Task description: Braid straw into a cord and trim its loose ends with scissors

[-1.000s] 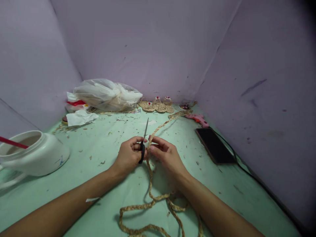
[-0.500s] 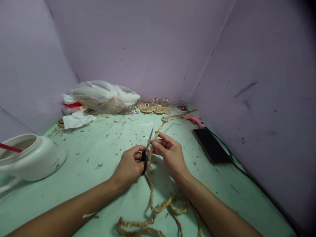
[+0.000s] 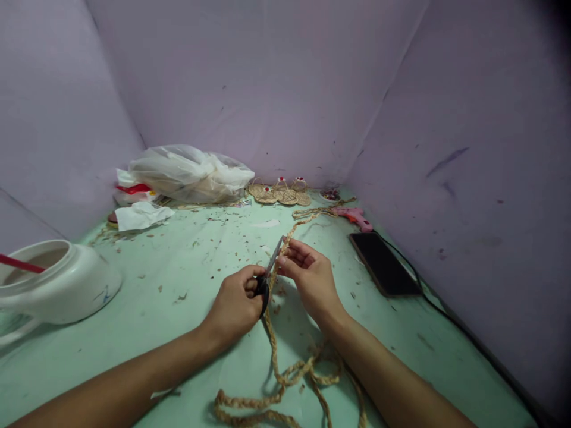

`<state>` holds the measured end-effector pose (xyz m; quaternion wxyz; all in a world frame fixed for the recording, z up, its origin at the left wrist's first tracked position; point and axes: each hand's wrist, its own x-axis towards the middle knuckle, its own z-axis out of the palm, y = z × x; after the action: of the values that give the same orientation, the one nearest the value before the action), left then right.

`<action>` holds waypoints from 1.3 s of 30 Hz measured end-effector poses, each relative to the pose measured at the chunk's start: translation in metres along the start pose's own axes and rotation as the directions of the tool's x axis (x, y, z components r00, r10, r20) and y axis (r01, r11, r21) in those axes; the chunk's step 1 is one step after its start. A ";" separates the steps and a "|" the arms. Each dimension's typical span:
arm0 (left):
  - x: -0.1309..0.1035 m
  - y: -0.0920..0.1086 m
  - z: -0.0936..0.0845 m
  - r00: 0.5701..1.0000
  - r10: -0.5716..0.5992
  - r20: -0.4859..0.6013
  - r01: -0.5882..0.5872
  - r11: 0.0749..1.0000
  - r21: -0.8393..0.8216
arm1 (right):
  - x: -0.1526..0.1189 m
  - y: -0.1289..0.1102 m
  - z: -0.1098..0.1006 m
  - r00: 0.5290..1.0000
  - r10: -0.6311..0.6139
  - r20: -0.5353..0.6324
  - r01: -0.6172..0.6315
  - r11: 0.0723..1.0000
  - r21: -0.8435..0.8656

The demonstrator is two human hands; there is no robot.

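Observation:
My left hand (image 3: 238, 297) is closed round the black handles of a pair of scissors (image 3: 263, 286), its blades pointing up and away along a braided straw-coloured rope (image 3: 273, 345). Beside the blades, my right hand (image 3: 310, 276) pinches that rope between thumb and fingers. The blade tips lie against or very close to the rope by my right fingertips; whether they touch it I cannot tell. From my hands the rope runs down to loose coils near the front, and its far end stretches toward a pink glue gun (image 3: 353, 217).
At left stands a white pot (image 3: 84, 285) with a red stick in it. A plastic bag (image 3: 191, 175), a crumpled tissue (image 3: 141, 216) and several woven round pieces (image 3: 289, 196) lie along the back. A phone (image 3: 384, 264) and a black cable (image 3: 450, 318) lie at right.
The scissors in my left hand have tilted right, bringing the blade tips closer to my right fingertips and the rope. My right hand keeps its pinch. The view has shifted slightly.

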<state>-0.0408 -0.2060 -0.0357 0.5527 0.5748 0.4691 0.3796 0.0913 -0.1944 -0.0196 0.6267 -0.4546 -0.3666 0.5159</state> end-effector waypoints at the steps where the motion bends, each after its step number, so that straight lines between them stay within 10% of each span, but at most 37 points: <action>1: 0.001 0.000 0.000 1.000 -0.021 -0.003 0.021 1.000 -0.013 | 0.000 0.000 0.000 1.000 -0.005 0.006 0.005 1.000 0.001; 10: 0.002 0.000 0.000 0.994 -0.105 0.009 0.105 0.993 -0.056 | -0.001 0.002 0.000 1.000 0.000 0.007 0.000 1.000 -0.015; 18: 0.002 -0.001 -0.009 0.992 0.119 -0.040 -0.110 0.978 0.178 | 0.001 0.000 -0.002 0.999 -0.046 -0.028 0.043 0.995 -0.085; 27: 0.006 0.002 -0.012 0.993 0.114 0.010 -0.114 0.978 0.175 | -0.002 -0.003 0.001 1.000 0.014 0.008 -0.013 0.997 -0.075; 33: 0.007 0.012 -0.032 0.922 0.376 0.096 -0.305 0.550 0.777 | -0.004 -0.004 0.001 1.000 -0.021 0.006 0.022 0.986 -0.163; 39: 0.013 0.020 -0.042 0.866 0.433 0.251 -0.377 0.234 0.896 | -0.008 -0.005 0.003 0.995 -0.048 0.092 0.074 0.949 -0.307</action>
<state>-0.0746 -0.1812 -0.0129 0.0008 0.8736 0.4475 0.1912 0.0888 -0.2016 -0.0143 0.5475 -0.5139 -0.4826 0.4508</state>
